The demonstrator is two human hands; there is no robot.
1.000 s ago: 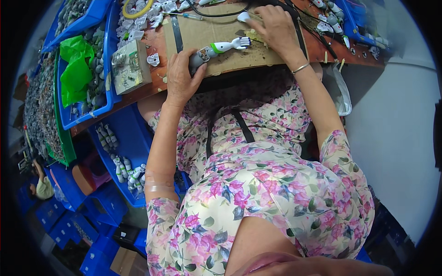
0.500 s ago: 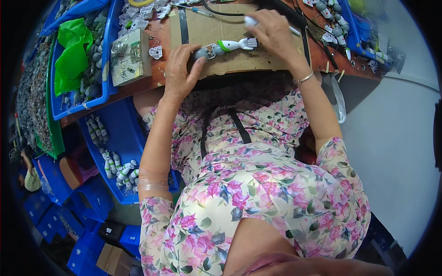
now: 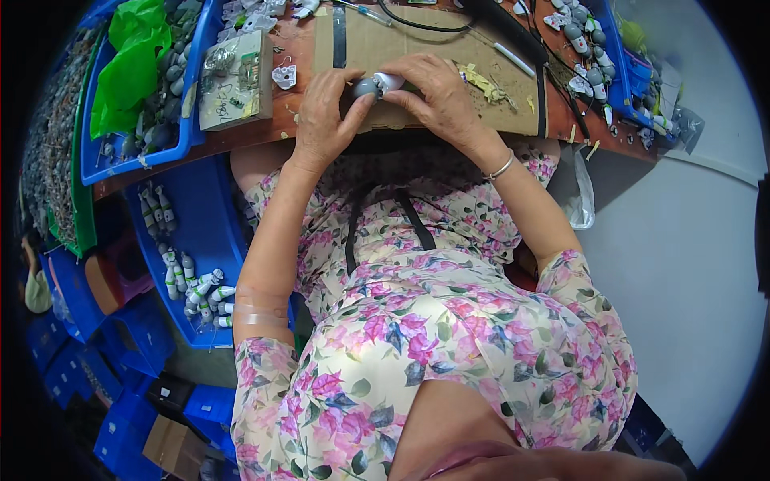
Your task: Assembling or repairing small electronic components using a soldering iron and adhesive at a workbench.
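Both my hands meet over the cardboard sheet [image 3: 353, 24] on the table. Between them is a small grey-and-white plastic device [image 3: 365, 86] with a rounded grey end. Thumb and fingers of my left hand [image 3: 325, 112] close around that grey end. My right hand [image 3: 439, 96] pinches a white rounded part [image 3: 391, 81] at the device's other side; whether this is a separate piece or joined on, I cannot tell. The rest of the device is hidden under my right hand. Yellowish scraps [image 3: 485, 84] lie on the cardboard just right of my right hand.
A pale block [image 3: 237, 80] with small metal parts and a white plastic piece [image 3: 284, 77] sit to the left. Blue bins [image 3: 186, 152] of grey parts flank the table. Below left, a blue tray [image 3: 210, 180] holds several assembled devices. A white stick [image 3: 513, 60] and black cables lie right.
My right hand came down and left from the far side of the cardboard onto the device. It now covers the green-and-white end seen before. My left hand stays around the grey end.
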